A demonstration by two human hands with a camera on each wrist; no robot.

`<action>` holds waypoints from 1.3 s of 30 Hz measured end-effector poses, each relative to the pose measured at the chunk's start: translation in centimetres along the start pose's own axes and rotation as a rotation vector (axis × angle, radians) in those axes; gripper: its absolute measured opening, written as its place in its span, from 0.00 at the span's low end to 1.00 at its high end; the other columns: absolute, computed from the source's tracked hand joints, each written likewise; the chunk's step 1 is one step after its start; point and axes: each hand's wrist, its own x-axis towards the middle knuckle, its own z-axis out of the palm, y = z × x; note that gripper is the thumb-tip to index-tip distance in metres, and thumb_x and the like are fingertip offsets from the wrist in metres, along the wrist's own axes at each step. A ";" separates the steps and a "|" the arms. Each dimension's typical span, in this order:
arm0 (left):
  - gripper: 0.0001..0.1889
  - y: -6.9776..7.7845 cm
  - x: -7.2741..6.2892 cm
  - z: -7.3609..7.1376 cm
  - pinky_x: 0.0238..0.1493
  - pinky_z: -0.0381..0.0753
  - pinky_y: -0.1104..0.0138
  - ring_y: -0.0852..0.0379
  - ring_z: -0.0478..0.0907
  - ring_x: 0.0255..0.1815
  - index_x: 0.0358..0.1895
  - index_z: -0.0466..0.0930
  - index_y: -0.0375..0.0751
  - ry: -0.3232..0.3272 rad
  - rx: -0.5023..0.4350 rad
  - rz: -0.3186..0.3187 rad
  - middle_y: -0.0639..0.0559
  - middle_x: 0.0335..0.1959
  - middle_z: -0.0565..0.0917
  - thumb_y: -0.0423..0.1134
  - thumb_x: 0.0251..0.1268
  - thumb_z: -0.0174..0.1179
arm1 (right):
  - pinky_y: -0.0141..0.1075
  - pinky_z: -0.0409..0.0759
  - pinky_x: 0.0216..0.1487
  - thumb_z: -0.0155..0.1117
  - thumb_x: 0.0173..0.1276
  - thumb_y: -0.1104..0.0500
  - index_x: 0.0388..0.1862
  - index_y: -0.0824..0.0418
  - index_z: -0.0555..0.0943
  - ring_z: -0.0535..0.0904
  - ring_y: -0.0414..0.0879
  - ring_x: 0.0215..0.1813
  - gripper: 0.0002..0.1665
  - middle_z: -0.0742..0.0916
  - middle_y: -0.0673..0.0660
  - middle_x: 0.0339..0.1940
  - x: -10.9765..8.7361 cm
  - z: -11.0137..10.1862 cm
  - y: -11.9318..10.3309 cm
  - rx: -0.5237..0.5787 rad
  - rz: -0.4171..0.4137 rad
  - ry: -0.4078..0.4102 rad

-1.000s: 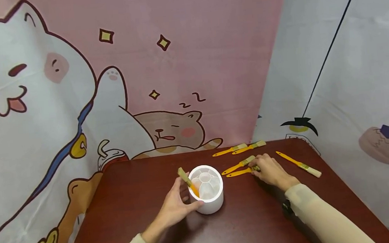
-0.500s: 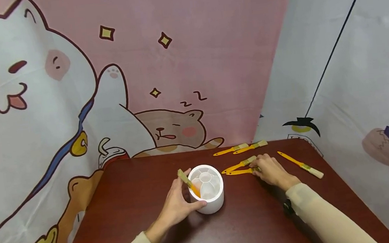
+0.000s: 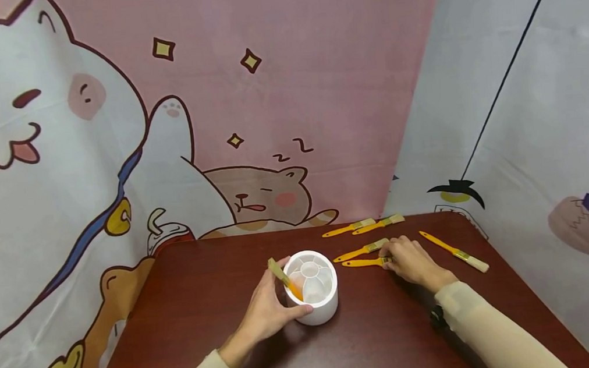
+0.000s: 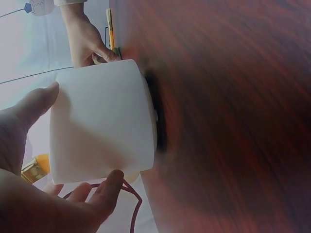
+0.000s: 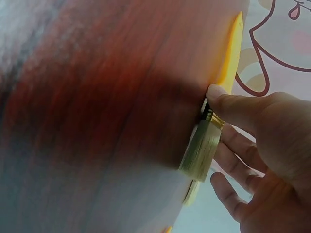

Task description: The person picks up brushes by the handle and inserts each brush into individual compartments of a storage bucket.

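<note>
My left hand grips the side of a white round divided holder, its thumb at the near rim and its fingers at the far left. Inside leans a paintbrush, bristles up, its yellow handle down in a compartment. Over to the right, my right hand pinches a second paintbrush near its metal ferrule. That brush's yellow handle points left, low at the tabletop. Right beside it lies another paintbrush, its bristle end close to the fingers.
Two paintbrushes lie at the table's back edge. One more paintbrush lies right of the right hand. The dark red-brown table meets a cartoon-printed cloth behind it.
The pinched paintbrush's handle has come slightly apart from the neighbouring brush's handle. The left hand keeps its grip on the holder, which stays in place.
</note>
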 end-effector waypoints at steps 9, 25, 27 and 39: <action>0.63 0.4 0.4 -0.1 0.58 0.84 0.60 0.55 0.87 0.56 0.88 0.67 0.47 -0.023 0.048 0.003 0.44 0.70 0.89 0.49 0.49 0.97 | 0.57 0.89 0.57 0.86 0.74 0.60 0.47 0.54 0.91 0.87 0.51 0.48 0.09 0.95 0.48 0.43 -0.5 0.0 0.2 0.039 0.024 0.002; 0.66 0.5 0.5 0.0 0.79 0.79 0.41 0.44 0.84 0.78 0.92 0.66 0.54 -0.030 -0.017 0.010 0.44 0.80 0.83 0.45 0.48 0.97 | 0.52 0.87 0.53 0.87 0.74 0.59 0.47 0.53 0.90 0.86 0.47 0.47 0.10 0.93 0.47 0.41 -1.4 -0.2 0.0 0.125 0.067 0.050; 0.65 0.4 0.5 0.0 0.78 0.80 0.42 0.45 0.84 0.76 0.91 0.66 0.54 -0.028 -0.018 0.010 0.45 0.79 0.83 0.45 0.48 0.97 | 0.48 0.88 0.51 0.87 0.74 0.59 0.47 0.52 0.90 0.87 0.46 0.46 0.11 0.93 0.47 0.41 -1.6 -0.4 -0.2 0.151 0.069 0.062; 0.65 0.3 0.4 0.1 0.69 0.84 0.54 0.48 0.85 0.71 0.91 0.67 0.49 -0.042 -0.008 0.012 0.45 0.76 0.85 0.47 0.48 0.97 | 0.45 0.93 0.54 0.87 0.74 0.61 0.49 0.51 0.93 0.91 0.44 0.50 0.11 0.95 0.49 0.49 -2.8 -2.2 -2.2 0.308 0.089 0.173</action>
